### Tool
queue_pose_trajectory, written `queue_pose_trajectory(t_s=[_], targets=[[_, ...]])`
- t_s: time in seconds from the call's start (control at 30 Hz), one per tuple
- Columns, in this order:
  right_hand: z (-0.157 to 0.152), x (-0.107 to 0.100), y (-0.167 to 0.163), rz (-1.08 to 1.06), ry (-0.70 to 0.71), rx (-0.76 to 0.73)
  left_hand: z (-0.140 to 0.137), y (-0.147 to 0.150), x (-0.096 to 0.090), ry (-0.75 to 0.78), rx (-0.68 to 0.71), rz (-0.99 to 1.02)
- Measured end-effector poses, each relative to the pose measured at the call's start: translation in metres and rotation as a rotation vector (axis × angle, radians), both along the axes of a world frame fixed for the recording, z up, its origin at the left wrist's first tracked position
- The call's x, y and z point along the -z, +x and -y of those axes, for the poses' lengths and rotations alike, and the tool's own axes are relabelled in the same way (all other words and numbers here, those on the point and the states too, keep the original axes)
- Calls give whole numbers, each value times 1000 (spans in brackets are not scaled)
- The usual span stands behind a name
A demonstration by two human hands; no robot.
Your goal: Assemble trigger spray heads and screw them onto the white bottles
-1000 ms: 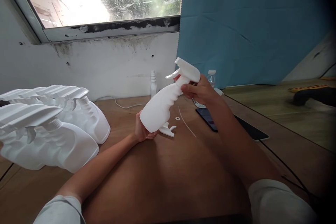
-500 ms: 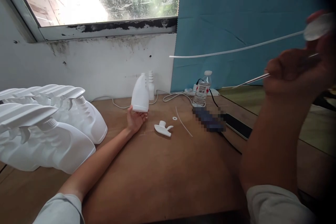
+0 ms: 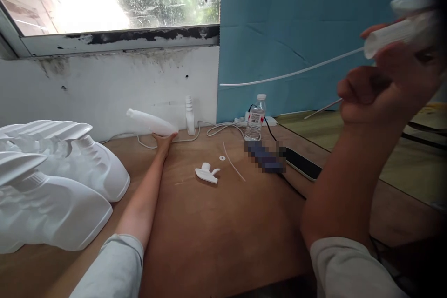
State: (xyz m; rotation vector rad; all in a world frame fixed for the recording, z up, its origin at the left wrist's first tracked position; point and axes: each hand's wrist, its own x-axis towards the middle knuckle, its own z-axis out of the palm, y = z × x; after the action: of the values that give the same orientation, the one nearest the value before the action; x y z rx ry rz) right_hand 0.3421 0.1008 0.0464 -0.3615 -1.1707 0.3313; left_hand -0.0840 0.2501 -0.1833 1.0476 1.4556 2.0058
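Observation:
At the far side of the table my left hand is closed on the lower part of a white plastic bottle, which leans over with its neck to the left. Raised high at the right, my right hand grips a white spray head. A long thin white dip tube reaches out from it to the left. A second thin rod sticks out below the same hand; its kind I cannot make out. On the table lie another white spray head, a small white washer and a thin tube.
Several white spray bottles crowd the table's left. A slim white piece stands against the wall. Farther right are a water bottle, a power strip, cables and a dark phone-like slab. A blurred-out object lies nearby.
The bottle in my left hand has tipped from upright to leaning left, and that hand has moved left and away. The spray head in my right hand has turned, showing its collar.

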Motion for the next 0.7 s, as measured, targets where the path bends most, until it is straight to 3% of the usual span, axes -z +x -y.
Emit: queue_pose_trajectory(t_s=[0.07,0.33,0.47,0.7], targets=[[1,-1,-4,55,65,-4,-5,-3,2,-12,-42,-55],[8,-3,-16,127,18,-40,-17,-6,7,-223,-201,-318],[10,-4,-19,144,-25,-9,-19,3,3,-368,-302,-427],[14,-4,-19,131,-41,-9,-28,27,-3,-495,-331,-641]])
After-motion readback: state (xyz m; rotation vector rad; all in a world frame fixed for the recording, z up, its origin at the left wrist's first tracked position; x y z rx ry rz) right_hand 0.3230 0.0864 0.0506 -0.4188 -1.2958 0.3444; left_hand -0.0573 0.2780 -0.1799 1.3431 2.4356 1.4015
